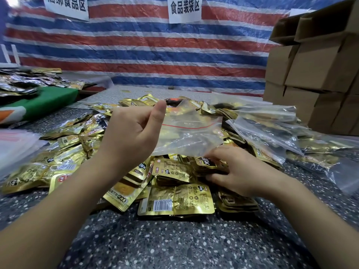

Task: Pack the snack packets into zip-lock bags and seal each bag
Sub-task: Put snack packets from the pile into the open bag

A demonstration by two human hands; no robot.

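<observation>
While left hand (134, 131) pinches it, zip-lock bag (186, 133) lies crosswise.

Looking like a makeshift food-packing workshop: red, white and blue striped tarp (136, 45) hanging as the back wall, white paper signs with Chinese characters (184, 8) taped on it, plain brown cardboard cartons (314, 74) stacking up at right, gold foil snack packets (174, 199) heaping across a speckled grey stone worktop (174, 239).
</observation>
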